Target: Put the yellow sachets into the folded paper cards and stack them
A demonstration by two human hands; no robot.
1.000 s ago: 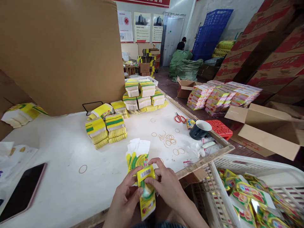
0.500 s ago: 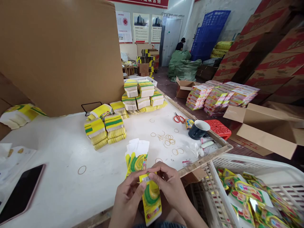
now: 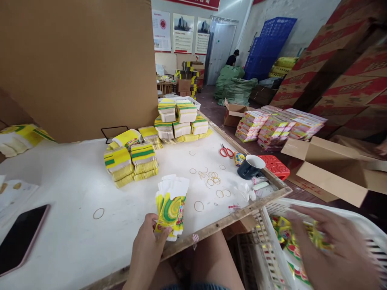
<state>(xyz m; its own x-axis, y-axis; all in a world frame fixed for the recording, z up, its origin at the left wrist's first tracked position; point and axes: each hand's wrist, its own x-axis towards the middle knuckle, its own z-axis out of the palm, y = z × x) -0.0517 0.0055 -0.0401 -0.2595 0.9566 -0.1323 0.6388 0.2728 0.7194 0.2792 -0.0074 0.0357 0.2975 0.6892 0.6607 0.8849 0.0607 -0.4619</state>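
My left hand (image 3: 149,241) has its thumb on the lower end of a small fanned stack of flat yellow-green cartons (image 3: 171,211) with white flaps, its fingers curled at their left side. They lie near the table's front edge. At the lower right, my right hand (image 3: 335,245), smeared by motion, is over a white plastic basket (image 3: 272,257). Its thumb and fingers look spread apart, and I see nothing held in it. Folded yellow and green cartons (image 3: 296,247) fill the basket beneath it.
Stacks of flat cartons (image 3: 143,157) stand on the white table. Rubber bands (image 3: 213,178), red-handled scissors (image 3: 226,151), a dark mug (image 3: 250,167) and a phone (image 3: 22,239) lie around. A red stool (image 3: 273,166) and an open cardboard box (image 3: 335,173) are beyond the table's right edge.
Both hands held one yellow-green carton at the table's front edge. The right hand has swung right to above the basket; the left has moved onto the stack. The view has shifted slightly.
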